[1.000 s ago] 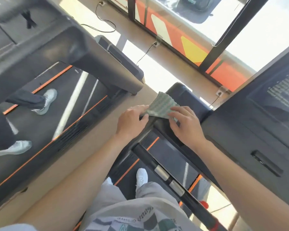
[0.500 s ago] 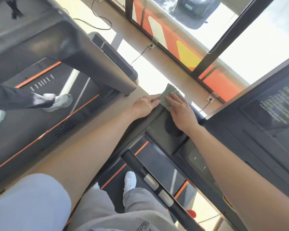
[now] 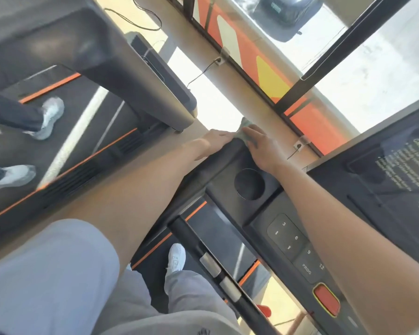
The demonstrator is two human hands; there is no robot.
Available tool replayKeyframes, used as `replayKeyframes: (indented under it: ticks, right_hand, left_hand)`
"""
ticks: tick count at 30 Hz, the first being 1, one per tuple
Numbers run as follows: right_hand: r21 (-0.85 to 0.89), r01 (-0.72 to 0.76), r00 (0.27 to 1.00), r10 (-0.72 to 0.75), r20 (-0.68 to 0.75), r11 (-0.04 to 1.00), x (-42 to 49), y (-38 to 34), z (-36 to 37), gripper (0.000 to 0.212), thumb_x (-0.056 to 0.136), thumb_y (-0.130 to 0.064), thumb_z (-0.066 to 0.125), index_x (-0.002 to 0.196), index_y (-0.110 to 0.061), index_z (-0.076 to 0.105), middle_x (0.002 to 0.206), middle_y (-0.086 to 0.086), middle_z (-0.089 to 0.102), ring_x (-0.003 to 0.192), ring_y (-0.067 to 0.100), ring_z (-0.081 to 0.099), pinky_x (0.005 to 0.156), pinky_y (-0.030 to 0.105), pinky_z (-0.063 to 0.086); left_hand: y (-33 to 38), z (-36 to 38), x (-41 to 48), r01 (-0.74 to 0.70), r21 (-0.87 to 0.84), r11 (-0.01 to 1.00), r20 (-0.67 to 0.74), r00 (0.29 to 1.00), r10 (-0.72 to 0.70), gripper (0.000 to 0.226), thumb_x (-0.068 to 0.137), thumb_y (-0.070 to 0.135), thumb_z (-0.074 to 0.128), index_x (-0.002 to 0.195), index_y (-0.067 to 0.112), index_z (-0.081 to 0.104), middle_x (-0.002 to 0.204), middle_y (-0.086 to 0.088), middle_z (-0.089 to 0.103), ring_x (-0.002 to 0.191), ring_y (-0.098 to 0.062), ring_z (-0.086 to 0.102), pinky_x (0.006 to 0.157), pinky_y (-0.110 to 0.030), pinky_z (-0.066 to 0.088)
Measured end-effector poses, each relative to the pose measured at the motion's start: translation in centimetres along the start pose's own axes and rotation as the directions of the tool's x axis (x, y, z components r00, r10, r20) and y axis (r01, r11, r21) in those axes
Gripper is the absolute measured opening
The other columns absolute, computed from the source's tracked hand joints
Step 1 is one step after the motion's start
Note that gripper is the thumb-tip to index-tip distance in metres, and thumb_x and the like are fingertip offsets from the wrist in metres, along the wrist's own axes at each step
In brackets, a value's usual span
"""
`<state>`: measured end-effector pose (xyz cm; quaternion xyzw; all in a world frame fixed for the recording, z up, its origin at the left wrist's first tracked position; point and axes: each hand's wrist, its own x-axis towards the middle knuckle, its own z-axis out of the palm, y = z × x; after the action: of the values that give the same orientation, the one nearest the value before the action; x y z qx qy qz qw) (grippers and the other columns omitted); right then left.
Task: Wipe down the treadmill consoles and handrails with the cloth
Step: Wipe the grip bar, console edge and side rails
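Note:
A green cloth [image 3: 244,126] lies bunched at the far left corner of the dark treadmill console [image 3: 230,170]. My right hand [image 3: 260,146] lies over the cloth and presses it against the console's far edge. My left hand [image 3: 215,140] rests on the console's left edge right beside the cloth, fingertips touching it. Most of the cloth is hidden under my right hand. A round cup holder [image 3: 249,183] sits just behind my right wrist. The black handrail bar [image 3: 213,264] with silver sensor pads runs below the console.
A keypad [image 3: 288,235] and red stop button [image 3: 325,298] lie along the console near my right forearm. The screen panel [image 3: 397,163] rises at right. On the neighbouring treadmill [image 3: 58,151] at left, another person's feet [image 3: 49,118] walk. Windows [image 3: 348,68] and floor sockets lie ahead.
Both hands have slid the cloth farther forward along the console, from near the cup holder to its far corner. The cloth is more bunched and covered now.

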<state>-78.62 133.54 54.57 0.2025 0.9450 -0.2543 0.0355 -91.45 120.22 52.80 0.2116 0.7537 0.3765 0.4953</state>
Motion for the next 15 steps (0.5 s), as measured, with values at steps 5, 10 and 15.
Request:
replayKeyframes:
  ticks: [5, 10, 15]
  right_hand:
    - [-0.224, 0.129, 0.989, -0.109, 0.099, 0.966, 0.5, -1.6, 0.7, 0.030, 0.104, -0.011, 0.046, 0.124, -0.020, 0.066, 0.131, 0.000, 0.061, 0.126, 0.031, 0.045, 0.108, 0.050, 0.038]
    - [-0.324, 0.272, 0.948, -0.195, 0.250, 0.906, -0.4, -4.5, 2.1, 0.037, 0.102, -0.015, 0.042, 0.129, -0.030, 0.061, 0.135, -0.007, 0.060, 0.132, 0.026, 0.046, 0.115, 0.046, 0.030]
    - [-0.292, 0.335, 0.913, -0.231, 0.337, 0.896, -1.5, -7.7, 3.3, 0.040, 0.102, -0.014, 0.042, 0.132, -0.031, 0.062, 0.137, -0.008, 0.060, 0.132, 0.022, 0.046, 0.117, 0.043, 0.026]
  left_hand:
    - [-4.3, -1.2, -1.7, 0.019, -0.033, 0.999, 0.058, 0.998, -0.017, 0.033, 0.103, 0.053, 0.046, 0.117, 0.033, 0.068, 0.111, 0.005, 0.067, 0.099, -0.014, 0.058, 0.082, -0.024, 0.044]
    - [-9.1, -2.9, -5.4, 0.030, -0.013, 0.999, 0.094, 0.995, -0.029, 0.043, 0.100, 0.058, 0.045, 0.115, 0.029, 0.073, 0.100, 0.004, 0.072, 0.097, -0.021, 0.064, 0.094, -0.037, 0.052]
    - [-14.1, -3.9, -7.8, 0.070, -0.043, 0.997, 0.083, 0.994, -0.067, 0.066, 0.078, 0.081, 0.051, 0.090, 0.021, 0.076, 0.089, 0.003, 0.068, 0.085, -0.018, 0.062, 0.092, -0.040, 0.051]
